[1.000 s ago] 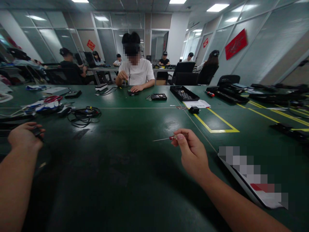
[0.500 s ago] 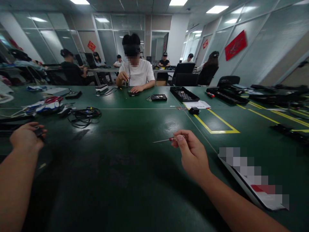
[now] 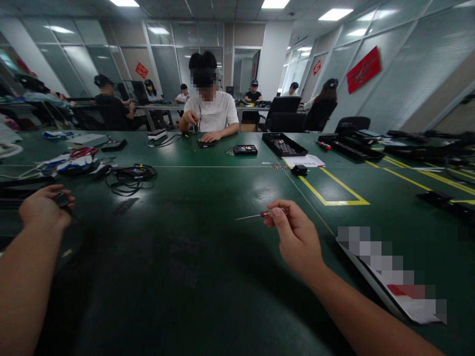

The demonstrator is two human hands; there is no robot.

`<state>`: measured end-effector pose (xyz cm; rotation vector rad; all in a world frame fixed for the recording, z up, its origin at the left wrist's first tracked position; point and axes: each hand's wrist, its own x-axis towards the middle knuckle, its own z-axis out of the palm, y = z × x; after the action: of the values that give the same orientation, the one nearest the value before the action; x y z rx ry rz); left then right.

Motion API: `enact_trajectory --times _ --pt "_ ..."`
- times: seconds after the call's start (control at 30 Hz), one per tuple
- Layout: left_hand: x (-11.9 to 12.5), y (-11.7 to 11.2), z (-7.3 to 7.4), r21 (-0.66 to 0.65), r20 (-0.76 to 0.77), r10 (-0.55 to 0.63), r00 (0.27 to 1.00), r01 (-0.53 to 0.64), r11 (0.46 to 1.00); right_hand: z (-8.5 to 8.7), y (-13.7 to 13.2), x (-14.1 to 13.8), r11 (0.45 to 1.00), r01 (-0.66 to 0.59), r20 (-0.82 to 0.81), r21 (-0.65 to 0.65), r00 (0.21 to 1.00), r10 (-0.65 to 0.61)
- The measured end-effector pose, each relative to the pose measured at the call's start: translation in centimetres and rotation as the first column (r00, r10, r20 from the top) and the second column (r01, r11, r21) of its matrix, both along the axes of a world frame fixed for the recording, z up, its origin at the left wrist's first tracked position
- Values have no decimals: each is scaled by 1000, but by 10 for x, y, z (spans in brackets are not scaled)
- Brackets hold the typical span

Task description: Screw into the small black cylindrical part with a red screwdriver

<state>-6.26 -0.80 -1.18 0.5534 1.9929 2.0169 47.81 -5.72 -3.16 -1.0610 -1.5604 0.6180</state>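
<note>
Between the thumb and fingers of my right hand (image 3: 295, 232) is a small screwdriver (image 3: 249, 217) with a red, partly clear handle. Its thin metal shaft points left, above the green tabletop (image 3: 208, 291). At the left side, my left hand (image 3: 46, 206) is closed round a small dark object (image 3: 61, 200), mostly covered by the fingers, so its kind is unclear. A coil of black cable (image 3: 131, 179) lies on the table beyond that hand, to its right.
Across the table a person in white (image 3: 211, 111) handles a dark device. A black tray (image 3: 284, 144), a black block (image 3: 299, 170) and yellow tape marks (image 3: 347, 202) lie right of centre. A white-topped slab (image 3: 389, 277) rests beside my right forearm. Blue-white gloves (image 3: 69, 163) lie left.
My left hand has shifted slightly right and up with the dark object in it. My right hand holds the screwdriver almost still. The person opposite has moved the raised hand a little.
</note>
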Motion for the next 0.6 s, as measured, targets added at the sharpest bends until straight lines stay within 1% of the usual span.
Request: enact_trajectory --times 0.1,0.23,0.4,0.5,0.6 --pt "9 -2 4 -6 150 90 985 -90 996 0 0 1 1000 6 8 -1 1000 -6" --pt "18 -4 7 11 125 61 990 -63 998 1 0 0 1000 12 15 2 1000 -12" --pt "17 -3 8 19 174 46 984 -50 999 2 0 -1 1000 9 17 0 1000 -9" --pt "16 -2 6 10 158 36 987 -38 999 2 0 -1 1000 10 24 3 1000 -10" --pt "11 -1 2 5 130 12 991 -13 1000 2 -1 -1 1000 10 33 5 999 -10"
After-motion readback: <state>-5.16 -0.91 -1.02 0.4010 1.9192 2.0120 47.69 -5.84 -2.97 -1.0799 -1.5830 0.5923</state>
